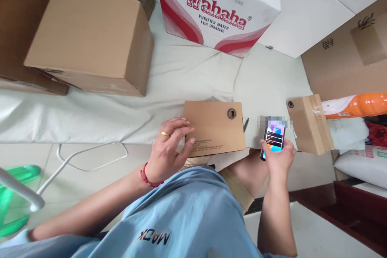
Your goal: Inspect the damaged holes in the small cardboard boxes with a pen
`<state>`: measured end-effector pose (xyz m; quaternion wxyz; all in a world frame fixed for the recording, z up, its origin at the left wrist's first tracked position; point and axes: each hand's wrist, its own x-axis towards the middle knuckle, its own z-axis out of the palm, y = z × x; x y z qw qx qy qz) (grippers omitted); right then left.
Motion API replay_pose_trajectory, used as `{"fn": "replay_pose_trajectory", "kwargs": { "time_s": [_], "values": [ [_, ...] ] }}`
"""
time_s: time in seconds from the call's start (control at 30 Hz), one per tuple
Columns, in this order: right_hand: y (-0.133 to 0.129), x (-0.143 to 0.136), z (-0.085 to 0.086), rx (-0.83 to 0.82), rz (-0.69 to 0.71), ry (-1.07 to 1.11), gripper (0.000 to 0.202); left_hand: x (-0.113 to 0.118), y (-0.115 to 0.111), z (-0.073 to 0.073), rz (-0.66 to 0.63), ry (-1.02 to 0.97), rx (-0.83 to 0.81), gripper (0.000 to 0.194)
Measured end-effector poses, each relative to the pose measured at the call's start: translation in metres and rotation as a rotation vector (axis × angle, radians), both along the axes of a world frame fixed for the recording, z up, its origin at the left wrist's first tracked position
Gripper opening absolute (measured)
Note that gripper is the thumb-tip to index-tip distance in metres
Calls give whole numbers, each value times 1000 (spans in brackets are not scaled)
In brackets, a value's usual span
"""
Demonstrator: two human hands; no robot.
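Note:
My left hand (171, 149), with a ring and a red bracelet, hovers at the left edge of a flat brown cardboard box (213, 127). Its fingers are apart and hold nothing; whether the fingertips touch the box I cannot tell. The box has small print along its near side and a round cutout near its far right corner. In my right hand (279, 155) is a smartphone (274, 139) with its screen lit, gripped between thumb and fingers. A dark pen (246, 124) lies just right of the box, partly hidden by it.
A large Wahaha water carton (220, 12) and a brown carton (87, 32) stand at the back. On the right are a small taped box (310, 125) and an orange bottle (359, 105). A green stool (18, 193) and a white metal frame (75, 151) are at left.

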<state>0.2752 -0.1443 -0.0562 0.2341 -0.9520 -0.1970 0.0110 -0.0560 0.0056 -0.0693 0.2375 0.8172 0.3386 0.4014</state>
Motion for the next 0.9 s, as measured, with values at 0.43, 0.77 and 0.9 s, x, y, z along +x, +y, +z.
{"fn": "replay_pose_trajectory", "kwargs": {
  "time_s": [0.43,0.77,0.9],
  "values": [
    [14,9,-20,-22,99,-98,82,0,-1,-19,109,40,-393,42],
    [27,-64,5,51,592,467,64,-5,11,-11,8,179,-467,55],
    [27,-76,3,120,646,517,64,-11,12,-12,-11,128,-476,53]
  ]
}}
